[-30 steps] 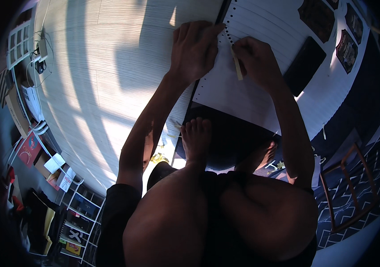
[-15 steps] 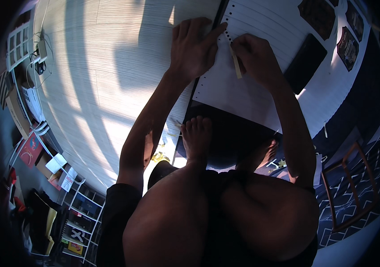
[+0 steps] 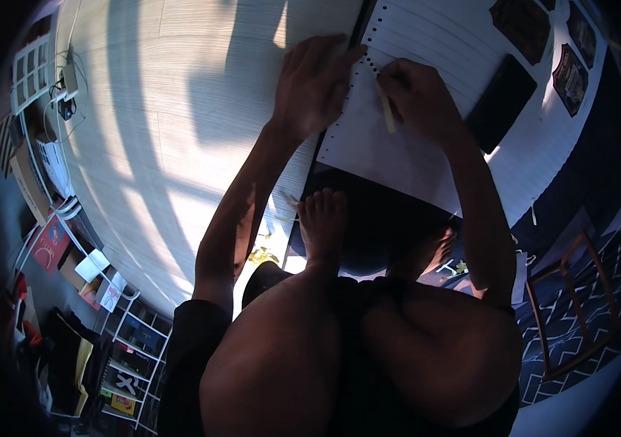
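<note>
A lined white sheet of paper (image 3: pixel 412 153) with a row of punched holes along its left edge lies on a dark board (image 3: pixel 369 197). My left hand (image 3: pixel 309 84) rests at that edge, fingers spread, its index finger reaching the holes. To its right, my right hand (image 3: pixel 418 95) is closed in a pinch on a narrow pale paper strip (image 3: pixel 387 115). The strip's lower end hangs free below the fingers, and its upper end runs up to the row of holes. My fingertips hide part of it.
A black phone (image 3: pixel 502 103) lies on the paper beside my right forearm. Several dark printed cards (image 3: pixel 570 80) lie at the upper right. My bare foot (image 3: pixel 321 226) stands near the sheet's bottom edge. A brown frame (image 3: pixel 571 306) is at the right, a white rack (image 3: pixel 136 349) lower left.
My left hand has shifted slightly down and left along the paper's edge. The right hand keeps hold of the strip, whose lower end has dropped a little.
</note>
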`<state>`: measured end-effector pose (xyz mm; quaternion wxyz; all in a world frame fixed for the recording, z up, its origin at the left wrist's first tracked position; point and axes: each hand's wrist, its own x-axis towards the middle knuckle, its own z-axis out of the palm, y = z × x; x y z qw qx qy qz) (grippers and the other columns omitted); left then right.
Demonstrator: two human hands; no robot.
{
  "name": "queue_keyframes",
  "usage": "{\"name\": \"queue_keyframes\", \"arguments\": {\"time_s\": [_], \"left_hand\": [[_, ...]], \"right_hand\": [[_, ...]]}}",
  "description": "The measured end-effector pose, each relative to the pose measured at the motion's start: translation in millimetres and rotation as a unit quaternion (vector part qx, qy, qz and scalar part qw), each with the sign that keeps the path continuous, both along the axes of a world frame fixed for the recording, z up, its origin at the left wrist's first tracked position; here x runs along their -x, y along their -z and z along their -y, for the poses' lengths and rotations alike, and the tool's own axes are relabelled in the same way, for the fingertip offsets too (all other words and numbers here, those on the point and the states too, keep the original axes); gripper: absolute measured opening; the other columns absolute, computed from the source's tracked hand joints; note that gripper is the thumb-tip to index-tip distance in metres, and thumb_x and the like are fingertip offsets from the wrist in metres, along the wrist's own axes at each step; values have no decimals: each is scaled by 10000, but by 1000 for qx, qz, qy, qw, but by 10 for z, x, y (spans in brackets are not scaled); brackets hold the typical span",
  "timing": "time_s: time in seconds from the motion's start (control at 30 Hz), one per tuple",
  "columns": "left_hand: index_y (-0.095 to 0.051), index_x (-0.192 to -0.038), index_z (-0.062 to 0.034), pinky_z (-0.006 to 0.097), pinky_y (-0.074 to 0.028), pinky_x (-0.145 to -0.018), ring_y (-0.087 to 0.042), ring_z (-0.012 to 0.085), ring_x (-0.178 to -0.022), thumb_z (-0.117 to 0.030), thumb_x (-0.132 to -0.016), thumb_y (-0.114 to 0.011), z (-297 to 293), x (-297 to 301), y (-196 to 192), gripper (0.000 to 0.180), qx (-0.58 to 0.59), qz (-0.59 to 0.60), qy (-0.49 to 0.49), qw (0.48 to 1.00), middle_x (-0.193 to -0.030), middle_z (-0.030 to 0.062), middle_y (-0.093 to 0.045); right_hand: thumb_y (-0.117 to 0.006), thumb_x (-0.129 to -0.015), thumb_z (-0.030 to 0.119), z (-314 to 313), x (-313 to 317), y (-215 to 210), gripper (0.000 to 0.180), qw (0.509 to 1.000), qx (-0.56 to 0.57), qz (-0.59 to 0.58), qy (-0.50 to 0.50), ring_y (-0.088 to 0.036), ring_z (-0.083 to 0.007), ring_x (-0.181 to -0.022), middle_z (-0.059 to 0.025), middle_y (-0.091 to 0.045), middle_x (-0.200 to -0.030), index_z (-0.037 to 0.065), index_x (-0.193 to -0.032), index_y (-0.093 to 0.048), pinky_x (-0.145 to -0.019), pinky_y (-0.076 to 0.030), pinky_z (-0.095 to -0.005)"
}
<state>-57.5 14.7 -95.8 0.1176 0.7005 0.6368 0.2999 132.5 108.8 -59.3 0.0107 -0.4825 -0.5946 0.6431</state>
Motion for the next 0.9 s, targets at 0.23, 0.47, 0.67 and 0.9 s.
{"name": "queue_keyframes", "arguments": {"time_s": [0.23, 0.47, 0.67, 0.9], "left_hand": [[-699, -1293, -199, 468, -438, -1023, -550, 351, -1188, -72, -816, -660, 28, -60, -20, 496, 19, -43, -9, 999, -1321, 146, -576], [-632, -1322, -84, 507, -431, -1049, -579, 352, -1186, -68, -842, -653, 58, -15, 97, 481, -18, -7, -13, 1000, -1288, 171, -609], [-587, -1326, -14, 557, -415, -1088, -594, 379, -1200, -55, -881, -619, 78, -11, 46, 447, -22, 44, -13, 999, -1268, 200, -631], [-668, -1276, -100, 576, -354, -1157, -528, 400, -1320, -56, -829, -661, 184, -27, 100, 450, 1, 22, -2, 1000, -1343, 217, -585]], "right_hand": [[-609, -958, 175, 22, -13, 87, 229, 999, -52, -5, -2, -700, -199, -724, -138, -720, -841, -37, -989, -690, -700, -549, -333], [-622, -940, 185, -38, -118, -45, 228, 999, -43, 32, 5, -727, -250, -833, -164, -738, -904, -19, -998, -705, -778, -557, -356], [-610, -950, 190, 72, -21, 3, 238, 997, -79, 14, -17, -724, -259, -856, -168, -734, -908, -25, -1007, -697, -795, -555, -358], [-603, -950, 162, 118, 22, 49, 214, 994, -104, 4, -37, -727, -270, -818, -171, -731, -895, -32, -986, -686, -776, -559, -367]]}}
